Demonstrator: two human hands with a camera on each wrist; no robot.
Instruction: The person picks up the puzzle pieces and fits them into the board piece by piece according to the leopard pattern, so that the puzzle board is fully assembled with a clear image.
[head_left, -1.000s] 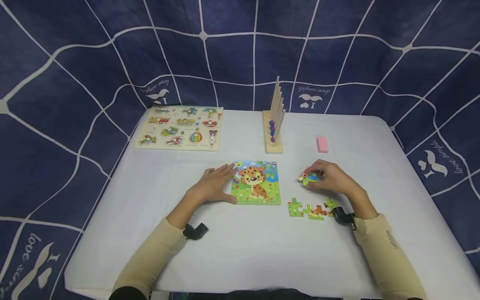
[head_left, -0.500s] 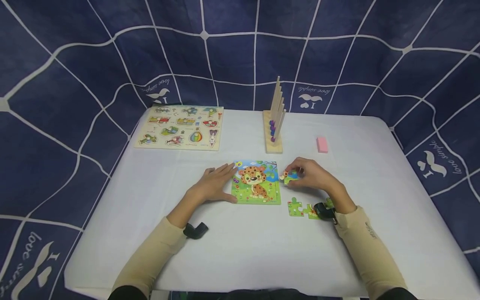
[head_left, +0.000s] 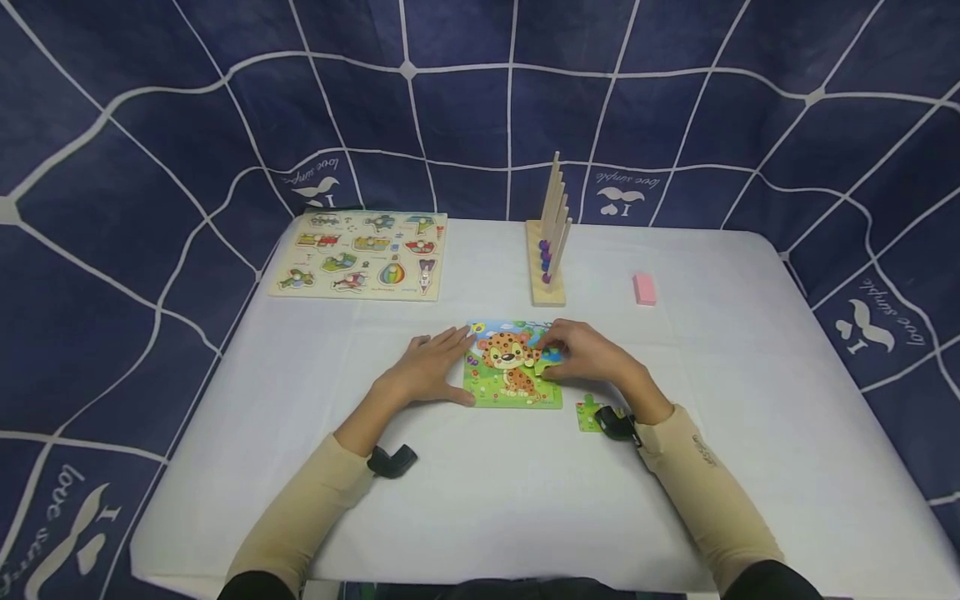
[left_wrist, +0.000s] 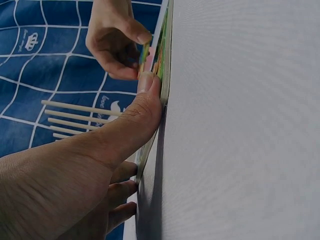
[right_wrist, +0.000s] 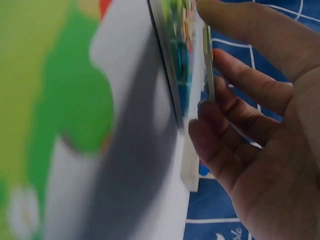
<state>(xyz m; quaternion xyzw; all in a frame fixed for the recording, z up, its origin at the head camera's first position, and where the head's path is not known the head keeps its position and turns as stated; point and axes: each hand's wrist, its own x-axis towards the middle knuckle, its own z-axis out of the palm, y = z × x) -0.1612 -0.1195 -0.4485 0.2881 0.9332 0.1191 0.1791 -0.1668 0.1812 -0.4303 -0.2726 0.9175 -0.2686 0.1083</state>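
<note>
A square jigsaw puzzle board (head_left: 487,395) with a spotted leopard cub picture lies on the white table. My left hand (head_left: 427,369) rests along its left side, fingers straight at the upper corner and thumb at the lower corner; the left wrist view shows the thumb (left_wrist: 149,90) on the board's edge. My right hand (head_left: 592,357) pinches a small puzzle piece (head_left: 548,361) over the board's right part. From the right wrist view the piece (right_wrist: 208,65) is seen edge-on, raised above the board. A loose green piece (head_left: 587,414) lies beside the board, partly under the right wrist's camera.
A wooden vehicle puzzle board (head_left: 360,287) lies at the back left. Behind the leopard board stands a wooden peg rack (head_left: 549,296) with tall pegs and several purple and blue beads. A pink block (head_left: 644,289) sits to the right. A blue gridded curtain (head_left: 465,117) surrounds the table.
My right hand has carried the puzzle piece leftward from the right side of the table to over the board. The left hand has stayed in place.
</note>
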